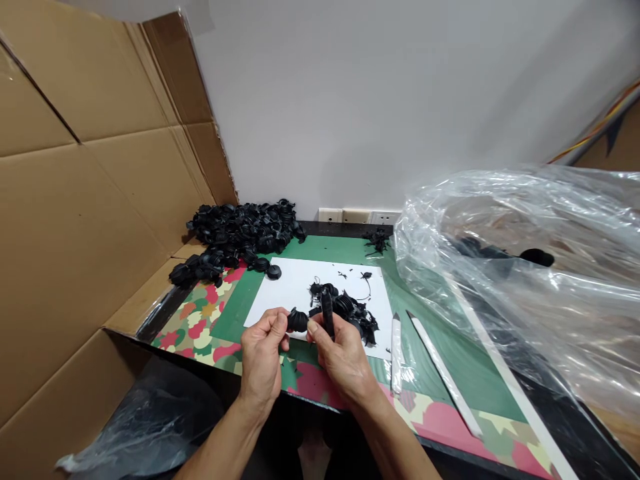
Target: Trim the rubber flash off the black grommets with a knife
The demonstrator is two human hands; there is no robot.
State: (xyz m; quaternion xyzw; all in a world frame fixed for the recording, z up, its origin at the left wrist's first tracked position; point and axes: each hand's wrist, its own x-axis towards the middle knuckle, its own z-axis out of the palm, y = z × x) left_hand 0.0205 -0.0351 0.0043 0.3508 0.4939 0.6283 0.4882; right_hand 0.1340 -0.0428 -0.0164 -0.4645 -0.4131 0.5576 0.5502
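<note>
Between my two hands is a small black ribbed rubber piece (298,320), shaped like a bellows. My left hand (261,357) pinches its left end between thumb and fingers. At the other end, the thumb of my right hand (345,357) presses against the piece. A slim black tool (327,312) stands up out of my right hand's grip; its working end cannot be made out. Just beyond, a heap of black rubber pieces and scraps (350,310) lies on a white sheet (290,280).
A large pile of black ribbed pieces (245,227) fills the back left, beside a cardboard wall (100,167). Two white-wrapped blades or pens (396,357) lie to the right. Black trimmings (377,240) sit at the back. Clear plastic (500,200) covers the right side.
</note>
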